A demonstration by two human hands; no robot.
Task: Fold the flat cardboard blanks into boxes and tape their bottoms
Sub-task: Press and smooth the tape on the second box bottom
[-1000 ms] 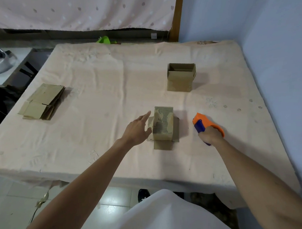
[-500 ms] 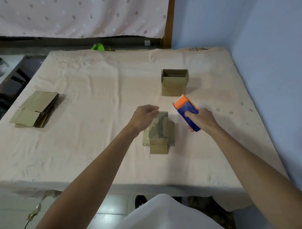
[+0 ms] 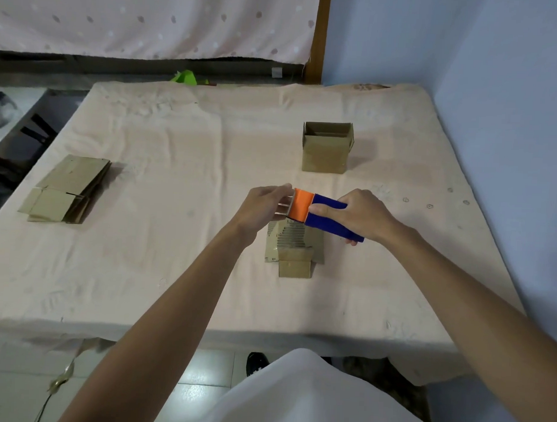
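Note:
My right hand grips the blue handle of an orange and blue tape dispenser, held in the air over a folded box that lies bottom up on the table. My left hand is at the dispenser's orange end, its fingers pinching the tape end there. A finished open box stands upright further back. A stack of flat cardboard blanks lies at the left.
The table is covered with a beige cloth and stands against a blue wall on the right. Its front edge is close to my body. A green object lies behind the far edge.
My right hand lifted the tape dispenser off the table and brought it left over the folded box. My left hand left the box and rose to the dispenser's orange end.

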